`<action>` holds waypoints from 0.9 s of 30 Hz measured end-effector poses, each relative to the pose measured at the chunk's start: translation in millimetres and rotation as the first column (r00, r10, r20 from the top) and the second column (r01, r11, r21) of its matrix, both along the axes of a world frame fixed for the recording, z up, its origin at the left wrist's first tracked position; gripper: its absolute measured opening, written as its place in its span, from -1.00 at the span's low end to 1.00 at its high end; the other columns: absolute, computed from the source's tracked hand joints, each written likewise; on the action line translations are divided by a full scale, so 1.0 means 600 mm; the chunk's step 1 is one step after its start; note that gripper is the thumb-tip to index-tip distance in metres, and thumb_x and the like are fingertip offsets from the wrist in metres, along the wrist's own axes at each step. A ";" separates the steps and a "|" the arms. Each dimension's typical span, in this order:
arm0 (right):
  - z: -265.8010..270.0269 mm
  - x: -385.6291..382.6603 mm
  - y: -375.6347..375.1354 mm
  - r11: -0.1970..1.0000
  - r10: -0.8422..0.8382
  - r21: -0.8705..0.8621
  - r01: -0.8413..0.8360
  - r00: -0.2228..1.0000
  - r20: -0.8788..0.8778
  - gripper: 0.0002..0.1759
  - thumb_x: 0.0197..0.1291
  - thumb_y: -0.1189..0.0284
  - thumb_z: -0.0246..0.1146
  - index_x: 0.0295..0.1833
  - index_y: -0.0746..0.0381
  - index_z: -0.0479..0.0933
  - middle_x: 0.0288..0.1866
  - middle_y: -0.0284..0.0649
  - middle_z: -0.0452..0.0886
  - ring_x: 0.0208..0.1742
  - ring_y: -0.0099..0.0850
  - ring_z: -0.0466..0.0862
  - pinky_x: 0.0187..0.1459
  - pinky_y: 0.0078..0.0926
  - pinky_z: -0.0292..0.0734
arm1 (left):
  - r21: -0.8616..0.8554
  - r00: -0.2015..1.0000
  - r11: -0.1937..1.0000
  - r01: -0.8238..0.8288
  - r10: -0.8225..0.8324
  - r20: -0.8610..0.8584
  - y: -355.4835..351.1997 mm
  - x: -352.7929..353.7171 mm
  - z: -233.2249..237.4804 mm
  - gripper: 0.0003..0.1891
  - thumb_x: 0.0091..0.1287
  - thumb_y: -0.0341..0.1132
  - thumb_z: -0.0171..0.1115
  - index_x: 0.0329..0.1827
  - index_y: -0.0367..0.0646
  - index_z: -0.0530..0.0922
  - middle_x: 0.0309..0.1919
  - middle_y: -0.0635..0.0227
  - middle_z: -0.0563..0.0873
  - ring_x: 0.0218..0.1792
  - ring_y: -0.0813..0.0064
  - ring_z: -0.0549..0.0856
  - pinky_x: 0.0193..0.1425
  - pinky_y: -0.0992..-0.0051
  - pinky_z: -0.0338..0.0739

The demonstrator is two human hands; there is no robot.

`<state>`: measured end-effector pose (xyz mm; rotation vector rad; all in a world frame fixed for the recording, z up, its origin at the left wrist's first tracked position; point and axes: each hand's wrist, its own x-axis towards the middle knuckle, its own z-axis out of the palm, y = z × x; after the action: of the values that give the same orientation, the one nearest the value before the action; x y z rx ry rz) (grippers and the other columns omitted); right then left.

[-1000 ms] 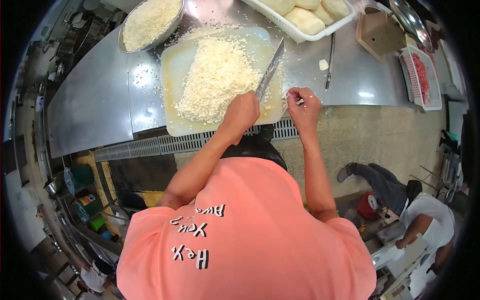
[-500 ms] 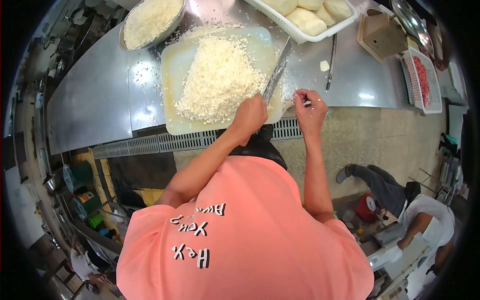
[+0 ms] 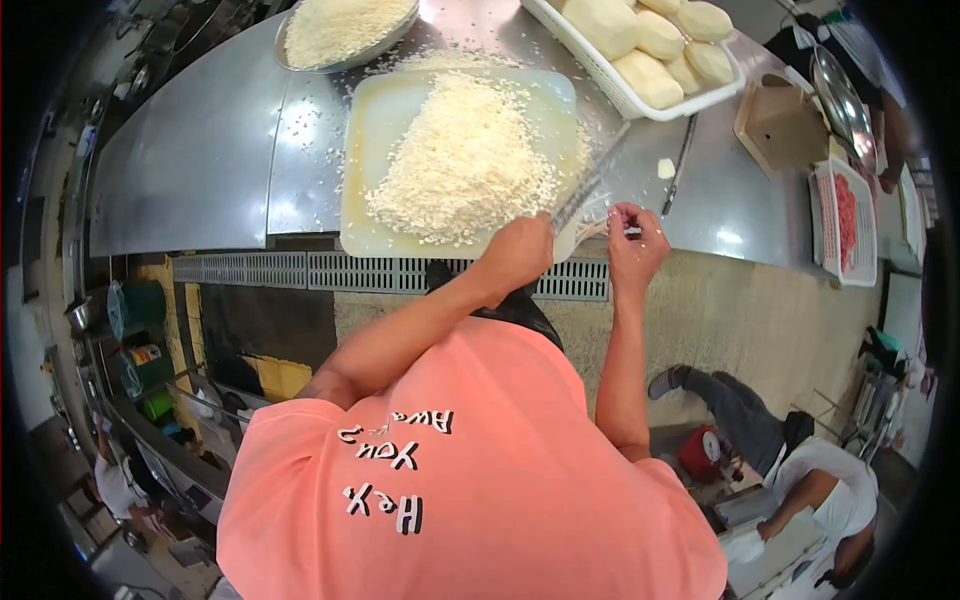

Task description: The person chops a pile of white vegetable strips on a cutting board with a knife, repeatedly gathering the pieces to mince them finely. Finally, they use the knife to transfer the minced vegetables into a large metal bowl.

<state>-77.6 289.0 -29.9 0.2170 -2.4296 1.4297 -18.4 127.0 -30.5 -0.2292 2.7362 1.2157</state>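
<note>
My left hand (image 3: 518, 258) is wrapped around the handle of a knife (image 3: 590, 180), whose long blade points up and right along the edge of the cutting board (image 3: 375, 115). A large heap of finely chopped pale vegetable (image 3: 465, 170) covers much of the board. Right of the board's near corner, my right hand (image 3: 640, 245) has its fingers curled together with white bits stuck to them. A pale wispy bit lies between these fingers and the board. What they hold, if anything, I cannot make out.
A metal bowl of chopped pale bits (image 3: 345, 35) stands back left. A white basket (image 3: 650, 112) holds several peeled vegetables. Right of it lie a thin dark tool (image 3: 682, 165), a wooden box (image 3: 785, 125) and a basket of reddish pieces (image 3: 828, 225). Another person (image 3: 820, 490) is behind, lower right.
The view has shifted, so the table things sit further right. The knife's blade looks more blurred and leans further right. Both hands stay near the board's right edge.
</note>
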 end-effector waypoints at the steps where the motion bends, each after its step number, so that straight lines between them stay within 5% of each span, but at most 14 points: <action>1: -0.005 0.001 0.001 1.000 -0.014 -0.001 0.014 1.000 -0.018 -0.94 0.01 0.60 0.34 -0.34 0.30 0.64 -0.48 -0.22 0.60 -0.49 -0.48 0.59 -0.41 -0.55 0.45 | 0.001 1.000 1.000 0.021 -0.021 0.003 -0.002 0.005 -0.015 -0.75 0.33 -0.33 0.06 -0.30 -0.45 0.50 -0.48 -0.28 0.61 -0.36 -0.24 0.64 -0.21 0.00 0.52; 10: -0.020 0.001 0.007 0.999 -0.017 0.030 0.017 1.000 0.015 -0.95 0.03 0.60 0.34 -0.34 0.29 0.65 -0.45 -0.27 0.61 -0.45 -0.52 0.58 -0.46 -0.59 0.44 | -0.143 0.984 0.974 -0.178 0.171 -0.056 -0.149 0.043 -0.009 -0.76 0.35 -0.31 0.10 -0.31 -0.39 0.47 -0.52 -0.22 0.60 -0.37 -0.23 0.62 -0.26 0.00 0.47; 14: -0.036 0.004 0.009 1.000 -0.009 0.029 0.008 1.000 0.029 -0.94 0.03 0.59 0.34 -0.33 0.29 0.65 -0.44 -0.28 0.61 -0.43 -0.53 0.58 -0.46 -0.60 0.44 | -0.165 0.993 0.980 -0.112 0.116 0.016 -0.139 0.084 0.037 -0.74 0.35 -0.25 0.15 -0.31 -0.33 0.46 -0.54 -0.16 0.59 -0.37 -0.20 0.61 -0.28 0.01 0.45; 17: -0.040 -0.001 0.009 0.998 0.012 0.065 -0.010 1.000 -0.024 -0.94 0.04 0.58 0.35 -0.32 0.29 0.65 -0.44 -0.28 0.62 -0.43 -0.53 0.58 -0.46 -0.61 0.44 | -0.103 0.989 0.984 0.144 -0.139 0.054 -0.173 0.139 0.027 -0.70 0.26 -0.13 0.30 -0.33 -0.22 0.53 -0.47 0.02 0.65 -0.35 -0.08 0.64 -0.29 0.07 0.47; 21: -0.035 -0.005 0.002 0.999 -0.016 0.052 0.014 0.999 0.036 -0.94 0.04 0.57 0.36 -0.32 0.28 0.65 -0.42 -0.28 0.63 -0.45 -0.53 0.58 -0.46 -0.61 0.45 | -0.279 0.960 0.946 0.164 -0.089 0.264 -0.310 0.149 0.010 -0.77 0.19 -0.08 0.36 -0.26 -0.02 0.69 -0.47 0.12 0.68 -0.37 0.04 0.68 -0.27 0.21 0.54; 27: -0.021 -0.010 -0.036 0.995 0.094 0.023 -0.095 0.995 0.025 -0.93 0.04 0.59 0.35 -0.31 0.29 0.65 -0.40 -0.26 0.64 -0.44 -0.52 0.59 -0.43 -0.58 0.48 | -0.541 0.982 0.841 -0.028 -0.076 -0.170 -0.327 0.101 0.084 -0.74 0.21 -0.18 0.31 -0.49 -0.18 0.57 -0.62 0.12 0.62 -0.45 0.02 0.66 -0.37 0.08 0.48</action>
<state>-83.7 267.2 -42.4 0.3269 -2.4868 1.4508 42.1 -69.0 20.0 -0.1394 3.1780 0.4359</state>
